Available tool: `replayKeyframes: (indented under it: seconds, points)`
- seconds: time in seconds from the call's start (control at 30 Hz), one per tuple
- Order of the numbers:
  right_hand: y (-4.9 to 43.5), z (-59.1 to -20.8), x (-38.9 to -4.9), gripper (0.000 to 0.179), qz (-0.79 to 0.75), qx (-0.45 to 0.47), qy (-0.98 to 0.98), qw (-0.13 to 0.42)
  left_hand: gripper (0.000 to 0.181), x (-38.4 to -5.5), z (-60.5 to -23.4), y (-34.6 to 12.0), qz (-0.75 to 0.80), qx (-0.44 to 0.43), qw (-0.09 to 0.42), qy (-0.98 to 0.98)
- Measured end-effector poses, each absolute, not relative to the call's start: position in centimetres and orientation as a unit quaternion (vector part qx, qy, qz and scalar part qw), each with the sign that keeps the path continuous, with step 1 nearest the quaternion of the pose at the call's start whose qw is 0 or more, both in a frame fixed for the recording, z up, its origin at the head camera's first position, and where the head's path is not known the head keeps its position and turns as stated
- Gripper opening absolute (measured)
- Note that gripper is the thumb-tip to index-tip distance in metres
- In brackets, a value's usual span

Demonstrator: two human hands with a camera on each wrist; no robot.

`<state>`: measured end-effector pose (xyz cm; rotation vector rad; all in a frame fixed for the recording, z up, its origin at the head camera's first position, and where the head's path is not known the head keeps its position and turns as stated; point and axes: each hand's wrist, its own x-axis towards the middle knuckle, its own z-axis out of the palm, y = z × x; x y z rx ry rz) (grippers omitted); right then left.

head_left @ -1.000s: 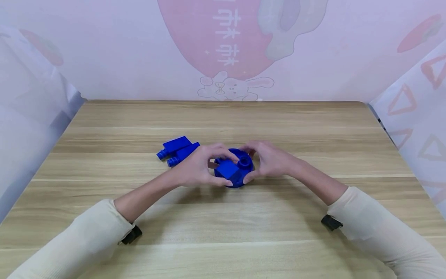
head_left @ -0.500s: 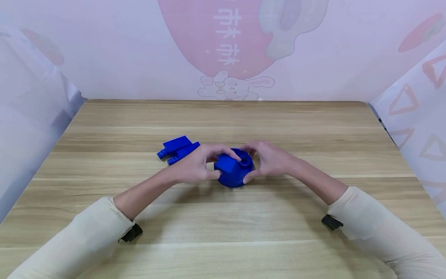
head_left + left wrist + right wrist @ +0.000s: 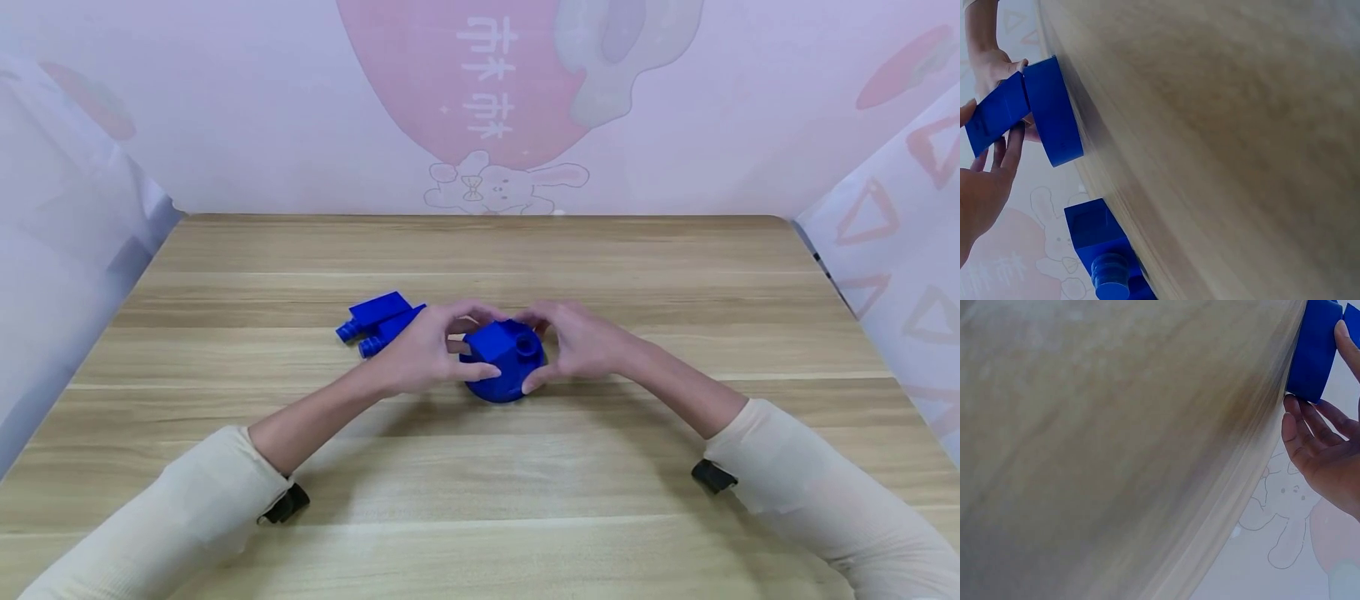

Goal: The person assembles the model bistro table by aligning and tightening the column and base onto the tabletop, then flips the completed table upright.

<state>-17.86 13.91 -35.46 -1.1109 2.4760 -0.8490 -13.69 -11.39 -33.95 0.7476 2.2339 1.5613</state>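
Note:
A round blue base (image 3: 512, 387) lies flat on the table, a raised ring socket (image 3: 527, 346) showing on its right side. On its left side stands a blue block (image 3: 491, 340) with an angled top. My left hand (image 3: 431, 350) holds this block between thumb and fingers; in the left wrist view the block (image 3: 1000, 112) leans out from the base (image 3: 1054, 112). From the right, my right hand (image 3: 588, 342) grips the rim of the base, thumb at the near side and fingers at the far side. The block's joint with the base is hidden.
Two loose blue blocks with ribbed round pegs, a farther one (image 3: 378, 309) and a nearer one (image 3: 390, 329), lie side by side left of the base, partly behind the left hand. The wooden table (image 3: 480, 500) ends at a printed backdrop (image 3: 300, 108).
The left thumb came off the block and has returned to its near side. The block has turned on the base, its top shifting away from the person. The right hand has stayed on the rim.

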Motion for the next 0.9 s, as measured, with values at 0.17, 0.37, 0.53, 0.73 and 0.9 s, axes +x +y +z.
replayKeyframes:
  seconds: [0.17, 0.37, 0.53, 0.73, 0.9]
  points:
    - [13.9, -35.5, -17.9, 0.086, -0.295, -0.387, 0.861, 0.148, 0.055, -14.0, -34.0, -11.2, 0.555, 0.278, 0.160, 0.768]
    - [13.9, -35.4, -17.9, 0.088, -0.299, -0.380, 0.862, 0.152, 0.049, -14.0, -33.9, -10.5, 0.523, 0.293, 0.157, 0.785]
    - [13.9, -35.5, -18.0, 0.087, -0.305, -0.380, 0.860, 0.152, 0.057, -13.8, -33.8, -9.9, 0.507, 0.262, 0.131, 0.811]
    - [13.9, -35.6, -18.0, 0.083, -0.303, -0.381, 0.860, 0.154, 0.051, -13.5, -33.9, -9.5, 0.519, 0.203, 0.109, 0.823]
    - [13.9, -35.4, -18.0, 0.084, -0.302, -0.384, 0.859, 0.155, 0.045, -13.4, -33.9, -9.4, 0.526, 0.184, 0.096, 0.825]
